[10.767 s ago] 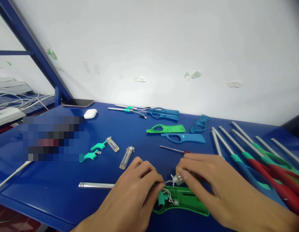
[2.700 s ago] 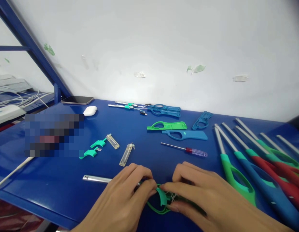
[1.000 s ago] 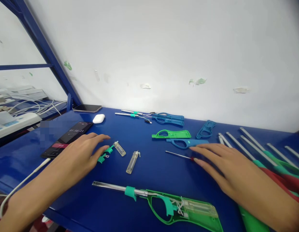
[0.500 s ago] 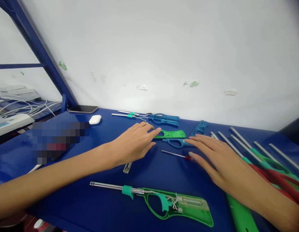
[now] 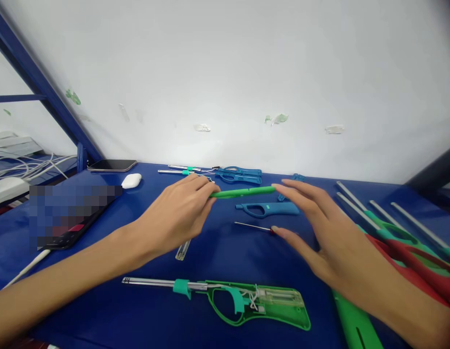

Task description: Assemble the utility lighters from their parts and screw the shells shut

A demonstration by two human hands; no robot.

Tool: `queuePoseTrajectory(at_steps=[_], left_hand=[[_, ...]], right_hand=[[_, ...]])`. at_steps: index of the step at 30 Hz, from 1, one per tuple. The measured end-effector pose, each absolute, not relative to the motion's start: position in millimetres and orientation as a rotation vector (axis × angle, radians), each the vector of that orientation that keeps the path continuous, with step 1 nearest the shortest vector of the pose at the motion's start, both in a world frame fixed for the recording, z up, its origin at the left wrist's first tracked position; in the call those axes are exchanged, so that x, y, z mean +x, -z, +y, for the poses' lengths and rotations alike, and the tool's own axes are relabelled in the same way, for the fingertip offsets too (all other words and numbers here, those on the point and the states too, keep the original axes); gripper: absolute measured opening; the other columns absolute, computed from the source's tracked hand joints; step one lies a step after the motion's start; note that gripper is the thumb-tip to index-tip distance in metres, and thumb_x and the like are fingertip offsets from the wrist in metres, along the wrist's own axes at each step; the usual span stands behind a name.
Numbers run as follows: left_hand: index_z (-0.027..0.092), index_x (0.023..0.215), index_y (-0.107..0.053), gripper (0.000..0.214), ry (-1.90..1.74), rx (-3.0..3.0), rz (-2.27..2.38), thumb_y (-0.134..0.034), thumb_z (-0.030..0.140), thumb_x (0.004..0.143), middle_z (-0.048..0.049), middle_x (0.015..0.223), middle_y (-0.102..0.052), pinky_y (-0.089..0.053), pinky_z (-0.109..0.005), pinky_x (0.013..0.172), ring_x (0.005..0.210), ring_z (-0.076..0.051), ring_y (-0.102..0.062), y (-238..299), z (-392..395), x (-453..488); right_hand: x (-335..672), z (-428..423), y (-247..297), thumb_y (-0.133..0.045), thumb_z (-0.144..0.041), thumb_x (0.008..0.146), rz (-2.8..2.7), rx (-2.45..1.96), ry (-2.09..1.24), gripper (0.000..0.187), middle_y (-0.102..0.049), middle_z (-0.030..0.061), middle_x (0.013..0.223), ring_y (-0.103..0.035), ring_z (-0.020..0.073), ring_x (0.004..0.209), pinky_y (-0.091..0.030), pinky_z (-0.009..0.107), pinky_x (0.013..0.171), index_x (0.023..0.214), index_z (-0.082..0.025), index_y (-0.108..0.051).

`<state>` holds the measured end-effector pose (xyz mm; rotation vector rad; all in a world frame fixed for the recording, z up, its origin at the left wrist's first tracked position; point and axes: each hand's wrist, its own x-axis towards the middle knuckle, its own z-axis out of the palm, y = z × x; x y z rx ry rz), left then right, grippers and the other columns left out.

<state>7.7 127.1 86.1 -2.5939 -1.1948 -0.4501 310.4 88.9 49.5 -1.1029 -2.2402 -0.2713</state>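
My left hand pinches one end of a green lighter casing half, held edge-on above the table. The fingertips of my right hand are at its other end; I cannot tell if they touch it. That hand is open, its thumb spread low beside a thin screwdriver. A blue casing half lies just behind the screwdriver. In front is an opened green gas lighter with its metal tube, teal trigger, wires and clear fuel tank showing. A clear tank lies below my left hand.
Red and green lighters with metal tubes lie at the right, a green handle below them. Opened blue lighter parts lie near the wall. At the left are a phone, a white earbud case and a partly blurred black device.
My left hand has lifted the green casing half off the table and turned it edge-on. My right hand's fingers have spread and risen toward its far end. The view has shifted slightly.
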Motion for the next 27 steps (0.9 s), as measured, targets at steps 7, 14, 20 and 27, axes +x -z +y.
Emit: queuePoseTrajectory(at_steps=[7,14,20,27], left_hand=[[0.039,0.117,-0.076,0.016,1.008,-2.815,-1.535,-0.062,0.036,0.11,0.0098,0.104,-0.083,-0.061,-0.018,0.072,0.088,-0.013,-0.078,-104,53,0],[0.053,0.135,-0.069,0.028,1.043,-2.646,-1.708,-0.062,0.057,0.109,0.0144,0.128,-0.081,-0.065,-0.023,0.1,0.116,-0.017,-0.079,-58,25,-26],[0.05,0.154,-0.058,0.051,0.477,-2.762,-1.605,-0.057,0.023,0.111,0.0078,0.145,-0.072,-0.055,-0.034,0.12,0.133,-0.021,-0.071,-47,8,-39],[0.036,0.158,-0.054,0.053,0.458,-2.816,-1.335,-0.058,0.018,0.108,-0.0016,0.137,-0.073,-0.058,-0.034,0.116,0.131,-0.022,-0.068,-57,13,-18]], right_hand=[[306,68,-56,-0.048,-0.016,0.114,-2.401,-0.76,0.401,0.041,-0.074,0.0078,0.128,-0.076,0.0199,0.112,-0.063,0.03,0.09,0.153,-0.025,-0.055],[309,53,-59,-0.031,-0.037,0.12,-2.488,-0.851,0.365,0.041,-0.081,0.0037,0.119,-0.08,0.0158,0.087,-0.064,0.024,0.069,0.15,-0.024,-0.056],[306,46,-54,-0.03,-0.043,0.119,-2.498,-0.814,0.378,0.039,-0.081,0.0011,0.108,-0.079,0.0218,0.08,-0.057,0.036,0.058,0.138,-0.028,-0.06],[306,55,-51,-0.034,-0.037,0.119,-2.55,-0.706,0.345,0.034,-0.08,-0.0029,0.094,-0.076,0.0177,0.073,-0.053,0.037,0.065,0.128,-0.023,-0.064]])
